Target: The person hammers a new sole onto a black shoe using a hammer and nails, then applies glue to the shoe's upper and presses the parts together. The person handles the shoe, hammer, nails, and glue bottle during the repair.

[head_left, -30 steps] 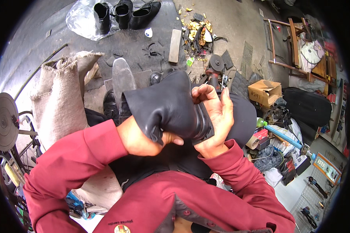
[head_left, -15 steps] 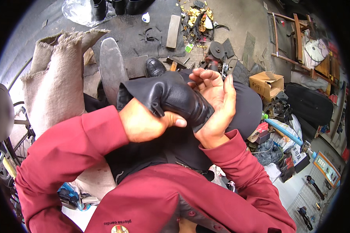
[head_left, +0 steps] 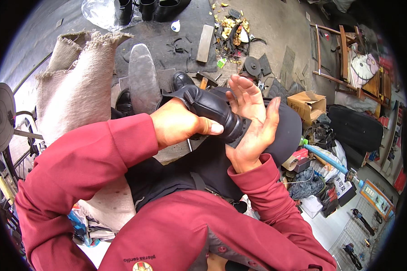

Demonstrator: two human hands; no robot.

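A black leather boot [head_left: 211, 107] is held over my lap, tilted, with one end toward the right. My left hand [head_left: 177, 125] wraps round its left part, the thumb lying along the near side. Against the boot's right end rests the palm of my right hand [head_left: 253, 131], its fingers stretched out and pointing away from me. Just beyond my left hand rises a grey, sole-shaped metal plate [head_left: 142, 74]. A hammer [head_left: 204, 83] lies past the boot, beside a black shoe [head_left: 182, 80].
Coarse sackcloth [head_left: 74, 92] drapes at the left. Beyond the boot are a grinding disc [head_left: 252, 66], a grey block [head_left: 205, 43] and scraps [head_left: 234, 32]. Several dark shoes [head_left: 147, 10] stand at the far edge. A cardboard box [head_left: 306, 106] and a blue tube [head_left: 325, 158] are at the right.
The boot has turned in my left hand, and its wide flap no longer spreads over that hand. My right fingers have straightened more. The view has shifted slightly.
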